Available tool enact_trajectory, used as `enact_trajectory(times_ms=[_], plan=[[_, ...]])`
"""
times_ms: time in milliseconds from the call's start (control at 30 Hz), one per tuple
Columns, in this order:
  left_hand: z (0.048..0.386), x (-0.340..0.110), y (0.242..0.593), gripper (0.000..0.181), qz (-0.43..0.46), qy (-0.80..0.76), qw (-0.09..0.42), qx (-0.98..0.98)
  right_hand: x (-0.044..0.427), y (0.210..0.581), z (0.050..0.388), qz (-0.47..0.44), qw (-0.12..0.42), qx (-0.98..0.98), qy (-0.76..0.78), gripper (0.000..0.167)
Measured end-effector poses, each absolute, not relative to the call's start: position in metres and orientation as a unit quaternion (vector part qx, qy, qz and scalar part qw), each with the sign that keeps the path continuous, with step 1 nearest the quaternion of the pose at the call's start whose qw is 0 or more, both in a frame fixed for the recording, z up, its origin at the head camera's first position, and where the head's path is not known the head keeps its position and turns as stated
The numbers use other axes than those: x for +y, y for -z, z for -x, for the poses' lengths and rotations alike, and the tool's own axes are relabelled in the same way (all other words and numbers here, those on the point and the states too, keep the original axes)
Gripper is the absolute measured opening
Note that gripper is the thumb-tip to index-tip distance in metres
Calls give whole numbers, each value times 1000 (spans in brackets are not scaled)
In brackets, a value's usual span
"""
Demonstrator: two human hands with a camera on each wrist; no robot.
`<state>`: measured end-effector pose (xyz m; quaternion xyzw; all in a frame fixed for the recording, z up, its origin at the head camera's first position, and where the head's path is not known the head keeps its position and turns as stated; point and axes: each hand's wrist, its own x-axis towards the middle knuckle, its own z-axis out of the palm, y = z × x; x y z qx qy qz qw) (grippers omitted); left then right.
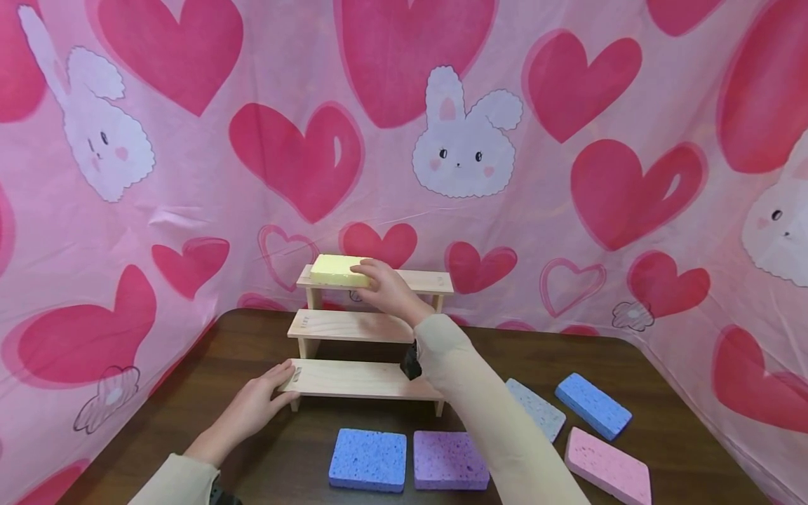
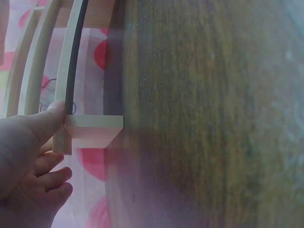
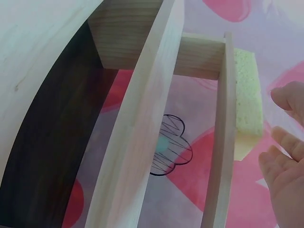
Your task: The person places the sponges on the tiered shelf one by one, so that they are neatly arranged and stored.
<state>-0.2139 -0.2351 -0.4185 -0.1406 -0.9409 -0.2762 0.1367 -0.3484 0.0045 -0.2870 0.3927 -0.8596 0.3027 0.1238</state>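
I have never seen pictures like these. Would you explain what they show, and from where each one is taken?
No machine is here: a person works with bare hands. The wide picture comes from a head camera; the other two come from cameras on each wrist.

On the brown table stands a three-step wooden stand; near it lie two blue sponges, a purple sponge, a pink sponge and a pale one.

The left hand grips the lowest shelf. The right hand is beside a yellow sponge on top; its fingers appear apart from it.
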Motion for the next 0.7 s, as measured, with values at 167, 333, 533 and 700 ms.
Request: enact_trajectory(times_ms=[167,333,533,700], plan=[[214,-235,418,51,142,272,143,-941,11,287,344,-391,122,-852,-327,45],[214,-235,418,50,144,271,145,-941,19,287,339,-407,119,-830,-361,45],[213,-235,417,50,144,269,143,-941,33,286,331,-422,105,-801,-411,46],[213,-235,418,50,146,269,144,-941,48,287,325,-419,141,-813,-379,47]])
